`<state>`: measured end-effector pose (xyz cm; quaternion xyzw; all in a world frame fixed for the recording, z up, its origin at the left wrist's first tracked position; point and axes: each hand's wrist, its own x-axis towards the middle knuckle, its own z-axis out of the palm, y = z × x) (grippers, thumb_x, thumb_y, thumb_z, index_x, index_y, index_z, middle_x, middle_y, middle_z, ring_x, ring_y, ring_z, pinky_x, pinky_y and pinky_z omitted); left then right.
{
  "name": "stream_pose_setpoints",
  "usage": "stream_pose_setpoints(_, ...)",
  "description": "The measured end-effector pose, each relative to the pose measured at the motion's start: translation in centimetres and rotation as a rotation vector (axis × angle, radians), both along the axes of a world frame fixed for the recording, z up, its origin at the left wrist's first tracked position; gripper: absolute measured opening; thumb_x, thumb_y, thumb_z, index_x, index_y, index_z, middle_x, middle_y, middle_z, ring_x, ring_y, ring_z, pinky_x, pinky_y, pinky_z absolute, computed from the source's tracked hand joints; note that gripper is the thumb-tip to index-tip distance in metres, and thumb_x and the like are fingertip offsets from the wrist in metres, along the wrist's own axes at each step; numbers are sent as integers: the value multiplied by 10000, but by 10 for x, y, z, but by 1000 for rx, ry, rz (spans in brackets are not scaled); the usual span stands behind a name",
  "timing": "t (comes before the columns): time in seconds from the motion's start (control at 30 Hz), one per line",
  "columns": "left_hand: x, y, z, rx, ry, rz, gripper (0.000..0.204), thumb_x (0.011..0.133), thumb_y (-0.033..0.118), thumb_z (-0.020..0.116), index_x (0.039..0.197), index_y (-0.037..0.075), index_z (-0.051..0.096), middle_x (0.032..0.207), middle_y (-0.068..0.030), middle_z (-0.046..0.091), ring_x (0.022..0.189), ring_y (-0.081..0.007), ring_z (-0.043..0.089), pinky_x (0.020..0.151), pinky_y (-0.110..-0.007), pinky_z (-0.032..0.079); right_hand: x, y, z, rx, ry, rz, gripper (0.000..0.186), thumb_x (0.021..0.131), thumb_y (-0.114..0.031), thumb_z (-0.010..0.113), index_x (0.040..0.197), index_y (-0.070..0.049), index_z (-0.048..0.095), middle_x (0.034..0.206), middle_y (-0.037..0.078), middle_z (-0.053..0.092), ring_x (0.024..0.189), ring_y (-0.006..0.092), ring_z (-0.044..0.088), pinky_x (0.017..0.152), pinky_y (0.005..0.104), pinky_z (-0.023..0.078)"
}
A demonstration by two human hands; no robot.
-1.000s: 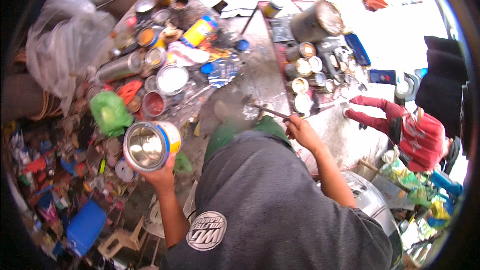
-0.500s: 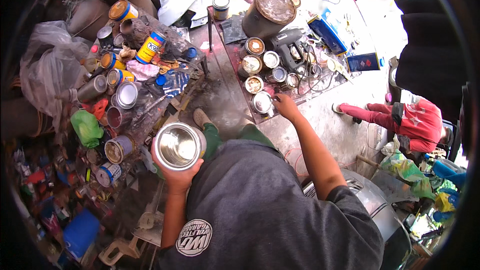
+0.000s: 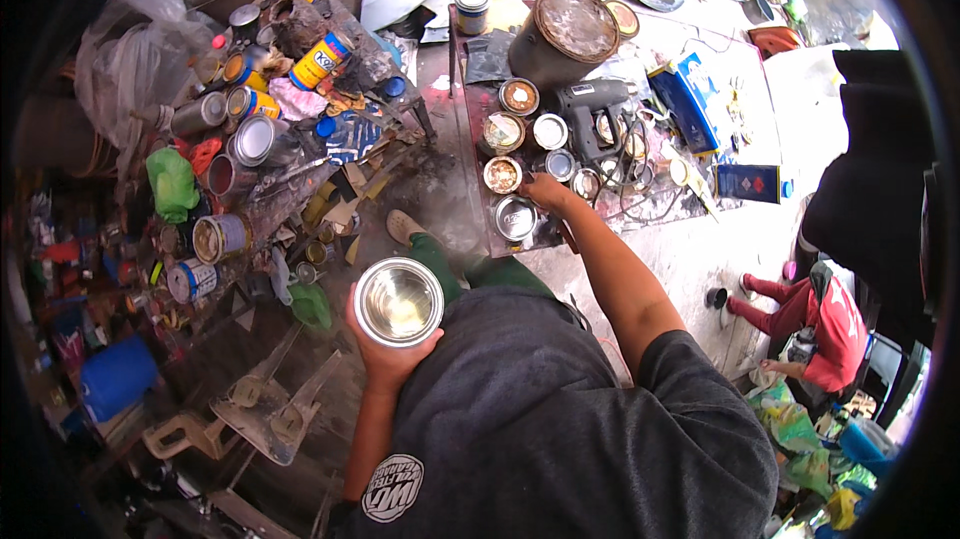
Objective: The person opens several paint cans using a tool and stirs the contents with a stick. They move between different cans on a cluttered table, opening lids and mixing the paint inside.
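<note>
My left hand (image 3: 388, 359) is wrapped round a metal tin (image 3: 399, 301) with no lid on it, held in front of my body. Its inside is shiny, and I cannot tell how much liquid it holds. On the low table at front, my right hand (image 3: 547, 193) reaches among several small tins, its fingers drawn together. Close by are a tin with a rusty-stained top (image 3: 502, 175) and a silver-topped tin (image 3: 515, 218). What those fingers hold, if anything, is hidden by the hand.
Behind the tins lie a heat gun (image 3: 598, 124) with its cord, a large stained bucket (image 3: 565, 34) and a blue rectangular can (image 3: 686, 104). A cluttered bench (image 3: 290, 164) with paint cans stands at left. Another person (image 3: 835, 334) sits at right.
My right hand has moved slightly left and farther away, from the silver-topped tin to beside the rusty-topped one. My left hand still holds the tin. The view has shifted.
</note>
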<state>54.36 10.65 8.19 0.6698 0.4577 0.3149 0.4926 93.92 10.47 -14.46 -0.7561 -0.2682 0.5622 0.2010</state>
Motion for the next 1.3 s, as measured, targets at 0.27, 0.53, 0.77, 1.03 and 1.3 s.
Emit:
stream_pose_setpoints(0.27,3,-19,-12,-51,84,48,1345,573,214,1030,1584,9,167,1507,-211,434,1385,-324,486,1175,-456,397,6,-12,-30,28,-101,236,442,925,-385,615,1261,-110,699,912,267,723,782,378,719,731,458,558)
stream_pose_setpoints(0.53,11,-15,-23,-17,78,25,1291,582,211,1026,1567,-1,219,1482,-210,468,1363,-314,514,1161,-444,410,11,-26,-20,10,13,245,197,970,-267,623,946,-88,702,742,6,613,578,142,534,483,329,423)
stream_pose_setpoints(0.77,8,-10,-38,91,60,35,1297,570,228,1031,1566,-4,232,1484,-216,477,1362,-323,519,1159,-449,413,2,-26,9,-26,181,69,191,930,-257,664,918,-67,663,717,12,587,499,128,477,424,306,386)
stream_pose_setpoints(1.03,16,-1,-51,59,124,-49,1304,554,259,1036,1560,1,248,1481,-223,489,1372,-339,515,1164,-453,410,4,-49,21,183,63,346,232,987,-238,650,1049,-14,661,828,30,620,713,160,562,650,359,470)
stream_pose_setpoints(1.3,80,-1,-116,91,15,-274,1272,558,217,1024,1552,29,254,1494,-218,477,1393,-360,493,1179,-475,394,-6,-100,155,238,-230,-28,230,998,-209,647,1037,15,617,967,121,618,889,236,589,799,382,473)
